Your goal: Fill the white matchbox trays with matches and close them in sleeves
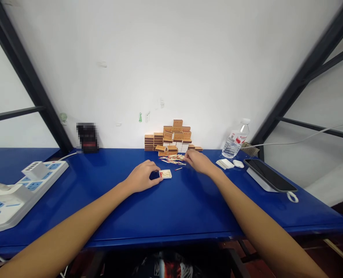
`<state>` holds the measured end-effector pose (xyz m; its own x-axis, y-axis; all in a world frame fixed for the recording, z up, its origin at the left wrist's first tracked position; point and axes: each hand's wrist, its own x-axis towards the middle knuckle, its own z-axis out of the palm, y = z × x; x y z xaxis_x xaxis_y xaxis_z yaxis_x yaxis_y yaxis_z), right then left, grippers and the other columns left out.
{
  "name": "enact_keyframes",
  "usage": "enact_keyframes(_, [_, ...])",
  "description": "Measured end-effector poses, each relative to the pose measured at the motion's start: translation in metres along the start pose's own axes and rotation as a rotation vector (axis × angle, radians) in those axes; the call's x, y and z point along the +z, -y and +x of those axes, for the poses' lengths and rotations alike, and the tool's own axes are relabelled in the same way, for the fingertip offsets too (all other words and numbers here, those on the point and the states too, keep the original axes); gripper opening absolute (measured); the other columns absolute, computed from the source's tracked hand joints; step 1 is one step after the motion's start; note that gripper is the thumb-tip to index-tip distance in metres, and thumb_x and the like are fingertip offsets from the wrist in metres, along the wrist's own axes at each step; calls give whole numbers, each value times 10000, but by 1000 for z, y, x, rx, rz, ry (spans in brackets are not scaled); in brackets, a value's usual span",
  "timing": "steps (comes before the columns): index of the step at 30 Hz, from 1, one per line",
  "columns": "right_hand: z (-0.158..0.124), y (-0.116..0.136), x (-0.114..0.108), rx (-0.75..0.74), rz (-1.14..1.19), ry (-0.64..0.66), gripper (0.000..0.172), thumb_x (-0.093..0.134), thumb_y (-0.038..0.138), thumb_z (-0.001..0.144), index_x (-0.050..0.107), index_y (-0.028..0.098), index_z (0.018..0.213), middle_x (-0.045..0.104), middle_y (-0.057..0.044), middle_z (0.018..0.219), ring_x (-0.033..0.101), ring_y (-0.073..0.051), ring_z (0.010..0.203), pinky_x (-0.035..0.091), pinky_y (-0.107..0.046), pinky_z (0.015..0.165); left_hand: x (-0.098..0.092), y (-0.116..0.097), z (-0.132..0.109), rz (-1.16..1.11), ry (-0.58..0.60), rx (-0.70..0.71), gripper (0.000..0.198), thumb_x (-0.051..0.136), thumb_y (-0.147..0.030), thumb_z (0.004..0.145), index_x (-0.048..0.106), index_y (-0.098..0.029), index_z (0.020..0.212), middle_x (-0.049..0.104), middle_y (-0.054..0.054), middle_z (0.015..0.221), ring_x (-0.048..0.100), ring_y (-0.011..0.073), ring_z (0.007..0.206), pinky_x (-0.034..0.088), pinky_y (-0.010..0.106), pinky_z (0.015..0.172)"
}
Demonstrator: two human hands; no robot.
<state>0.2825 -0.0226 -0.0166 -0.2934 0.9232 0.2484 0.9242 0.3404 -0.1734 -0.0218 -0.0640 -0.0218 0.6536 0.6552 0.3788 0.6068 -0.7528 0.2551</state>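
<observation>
My left hand [144, 176] grips the left end of a small white matchbox tray [167, 174] between thumb and fingers. Several red-tipped matches lie inside this tray, which rests on the blue table. Behind it is a loose pile of matches [173, 158], with a single match [178, 168] lying apart in front. At the pile's right edge, my right hand [198, 160] has its fingers pinched together on matches; how many is hidden. Brown matchboxes [177, 137] are stacked behind the pile against the wall, with a few white trays [183, 146] among them.
A white power strip [41, 181] with plugged-in adapters lies at the left of the table [171, 212]. A blurred black object [87, 138] stands at the back left. To the right are a water bottle [236, 139], white trays [225, 164], a white earphone case [238, 164] and a phone [268, 175].
</observation>
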Motion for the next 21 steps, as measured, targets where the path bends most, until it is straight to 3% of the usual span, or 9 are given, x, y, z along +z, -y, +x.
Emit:
enact_keyframes(5, [-4, 21, -10, -115, 228, -56, 155, 543, 277, 1033, 612, 160, 957, 665, -80, 950, 587, -183, 814, 402, -276, 714, 2, 3, 0, 8, -14, 6, 243, 686, -411, 934, 729, -216, 1072, 724, 72, 1053, 639, 252, 1009, 529, 386, 882])
enact_keyframes(8, [-9, 45, -7, -243, 353, 7, 148, 567, 281, 1025, 611, 170, 940, 649, -51, 923, 566, -169, 795, 400, -267, 720, 3, 3, -1, 9, -10, 11, 249, 694, -408, 932, 727, -205, 1073, 725, 76, 1044, 639, 253, 1006, 529, 386, 876])
enact_keyframes(11, [-13, 62, -1, -337, 324, 82, 125, 589, 239, 1012, 615, 176, 906, 634, -41, 901, 551, -170, 813, 388, -266, 731, 3, 3, -1, 10, -4, 9, 262, 696, -414, 933, 724, -199, 1080, 723, 79, 1041, 638, 256, 1010, 528, 386, 875])
enact_keyframes(16, [-14, 65, 3, -355, 269, 145, 57, 650, 187, 969, 646, 168, 915, 641, -48, 912, 540, -172, 818, 376, -269, 722, 4, 4, -1, 4, -2, 9, 262, 694, -415, 934, 721, -203, 1085, 715, 74, 1047, 635, 249, 1006, 527, 379, 869])
enact_keyframes(21, [-14, 67, 0, -368, 284, 108, 50, 671, 178, 951, 686, 171, 904, 631, -37, 853, 541, -170, 796, 373, -275, 712, 4, 4, -1, -6, -6, 20, 259, 696, -415, 935, 720, -200, 1077, 710, 69, 1033, 629, 243, 989, 524, 378, 870])
